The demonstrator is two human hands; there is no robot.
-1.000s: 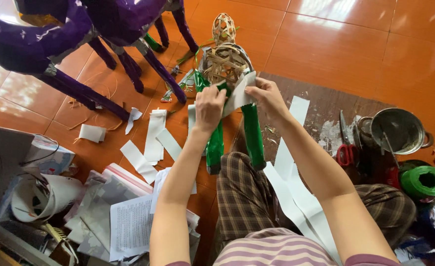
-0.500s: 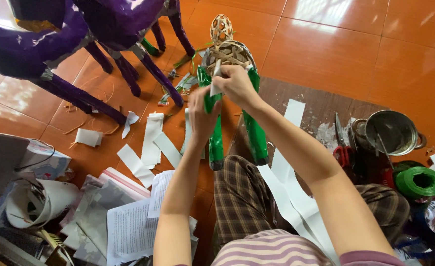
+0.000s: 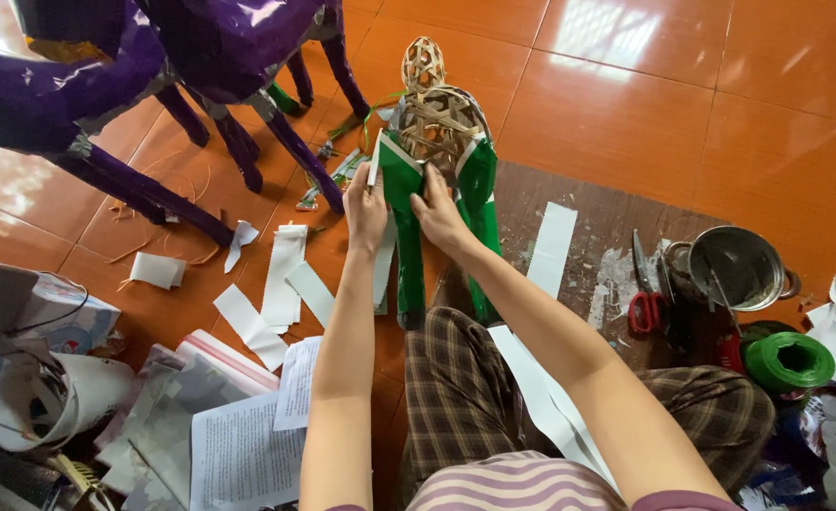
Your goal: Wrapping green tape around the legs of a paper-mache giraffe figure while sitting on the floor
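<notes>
Far left of the hands, a white bucket (image 3: 35,412) lies among papers (image 3: 238,454) on the floor. Up and left stand purple figures (image 3: 153,57). White strips (image 3: 281,274) lie just left of the left hand (image 3: 366,210). That hand, fingers curled, pinches a white strip's edge against the woven frame (image 3: 434,123), whose legs are wrapped in green (image 3: 409,246). The right hand (image 3: 440,216), just beside it, presses flat on the green wrap, fingers spread. Right of the hands lie red scissors (image 3: 643,301), a metal pot (image 3: 738,267) and a green spool (image 3: 789,361).
</notes>
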